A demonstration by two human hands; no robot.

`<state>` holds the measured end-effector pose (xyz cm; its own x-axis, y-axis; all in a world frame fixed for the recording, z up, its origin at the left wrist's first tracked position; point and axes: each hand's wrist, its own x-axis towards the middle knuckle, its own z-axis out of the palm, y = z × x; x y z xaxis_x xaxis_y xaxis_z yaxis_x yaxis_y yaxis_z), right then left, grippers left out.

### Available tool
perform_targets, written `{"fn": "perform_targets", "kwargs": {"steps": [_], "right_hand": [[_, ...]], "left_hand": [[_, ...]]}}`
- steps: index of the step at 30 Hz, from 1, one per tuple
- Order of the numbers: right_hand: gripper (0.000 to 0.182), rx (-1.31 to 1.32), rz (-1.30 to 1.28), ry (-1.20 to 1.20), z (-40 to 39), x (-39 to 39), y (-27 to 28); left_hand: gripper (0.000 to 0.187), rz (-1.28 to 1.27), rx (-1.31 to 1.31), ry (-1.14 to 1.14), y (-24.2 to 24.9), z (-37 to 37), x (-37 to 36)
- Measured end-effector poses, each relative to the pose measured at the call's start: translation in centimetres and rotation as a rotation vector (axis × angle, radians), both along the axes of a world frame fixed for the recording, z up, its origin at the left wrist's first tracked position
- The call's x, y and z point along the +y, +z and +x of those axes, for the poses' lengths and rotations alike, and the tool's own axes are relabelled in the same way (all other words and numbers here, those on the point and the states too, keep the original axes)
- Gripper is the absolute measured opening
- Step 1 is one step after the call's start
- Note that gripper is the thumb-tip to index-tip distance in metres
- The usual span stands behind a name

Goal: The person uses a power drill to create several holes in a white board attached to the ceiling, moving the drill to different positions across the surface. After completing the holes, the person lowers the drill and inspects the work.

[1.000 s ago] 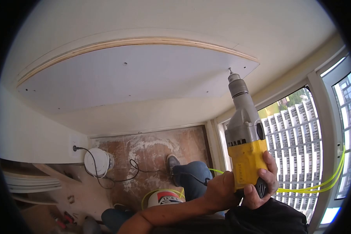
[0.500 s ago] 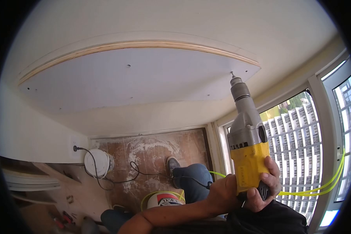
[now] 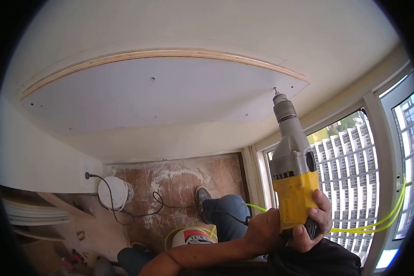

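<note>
Gripping a yellow-and-grey power drill (image 3: 293, 179) from both sides, the two hands hold its rear end, nose pointing up and away! Left hand (image 3: 264, 230) comes in on a bare forearm, its fingers out of sight behind the casing; right hand (image 3: 315, 225) curls its fingers round the opposite side, by the black vents. Straight ahead of them, the slim bit (image 3: 275, 89) meets a white curved panel (image 3: 193, 87) near its right-hand end; whether a screw sits on that tip is too small to tell.

And what a surface: smooth white face, layered plywood edge (image 3: 170, 54) bowing along the far side, a dark hole just right of the bit, more holes off to the left. Beyond that edge, a thin curved line marks the pale surface.

Out to the right of the hands, it's a window (image 3: 342, 170), a tower block outside, and a bright yellow-green cable (image 3: 377, 227) looping past. Left of the left hand, a jeans-clad knee (image 3: 227, 214), a labelled bucket (image 3: 195, 237) below it, then dusty reddish-brown tiles (image 3: 170, 177). Farther left, a black cord (image 3: 140, 215) snakes past a white-lidded bucket (image 3: 113, 193) to a wall socket, with red-handled tools (image 3: 71, 261) lower down.
</note>
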<state>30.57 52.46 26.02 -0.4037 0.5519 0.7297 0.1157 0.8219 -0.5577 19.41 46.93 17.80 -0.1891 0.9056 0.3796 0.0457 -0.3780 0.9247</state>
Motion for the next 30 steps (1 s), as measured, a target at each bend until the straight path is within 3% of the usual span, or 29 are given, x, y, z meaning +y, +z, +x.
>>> {"fn": "perform_targets", "kwargs": {"steps": [2, 11, 30], "right_hand": [[0.055, -0.022, 0.027, 0.012, 0.5, 0.2, -0.3], [0.054, 0.019, 0.018, 0.021, 0.4, 0.3, -0.5], [0.053, 0.038, -0.027, 0.031, -0.1, 0.2, 0.0]], "left_hand": [[0.051, -0.100, 0.022, -0.059, -0.5, 0.3, -0.5], [0.044, 0.042, -0.024, -0.013, -1.1, 0.3, -0.2], [0.039, 0.076, -0.024, 0.048, -0.4, 0.2, 0.0]]}}
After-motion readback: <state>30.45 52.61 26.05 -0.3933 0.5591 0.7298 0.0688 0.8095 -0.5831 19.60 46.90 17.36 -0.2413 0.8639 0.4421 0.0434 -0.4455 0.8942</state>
